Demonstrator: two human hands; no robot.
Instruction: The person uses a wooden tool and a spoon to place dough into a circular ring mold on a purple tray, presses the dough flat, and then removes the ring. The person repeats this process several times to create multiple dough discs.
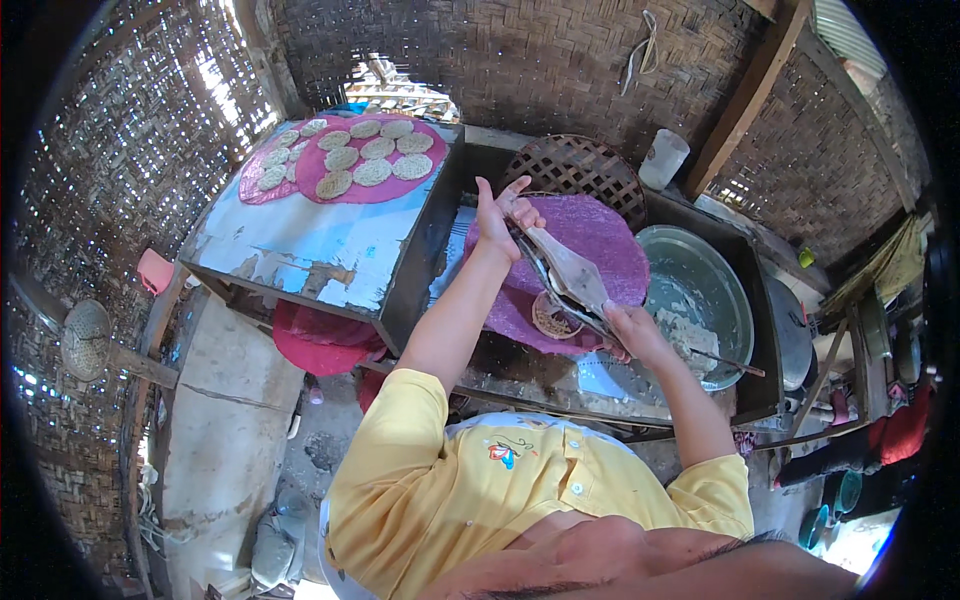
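- Left hand (497, 212): raised over the work surface, fingers spread, thumb and fingertips pinching the far tip of a flat wooden paddle (572, 268). Holding, not a full fist.
- Right hand (632, 334): curled tight around the near end of the same tool, at the handle end; thin metal strips or rods run along under the paddle, and one sticks out past the hand toward the person's right.
- Paddle spans hand to hand, tilted, wide leaf-shaped blade closer to the left hand, narrowing toward the right.
- Directly under the paddle, between the hands: purple cloth (600, 240) spread on the dark table (520, 375). One round pale cracker disc (552, 318) lies on the cloth just left of the right hand, partly hidden by the tool.
- Just right of the right hand, touching distance: round metal basin (715, 275) with pale dough (688, 338) lumped at its near rim.
- Beyond the left hand: round woven basket tray (580, 165), partly under the cloth edge. White plastic cup (664, 158) further right of it, by the wooden post.
- Well left of the left hand: raised board (310, 250) with peeling pale paint; at its far end pink cloths (375, 188) carrying rows of round seeded discs (372, 172), laid flat, close together.
- Under that board, near the left elbow: more red-pink cloth (315, 345) bundled.
- Woven bamboo walls all round; person in yellow shirt (450, 490).
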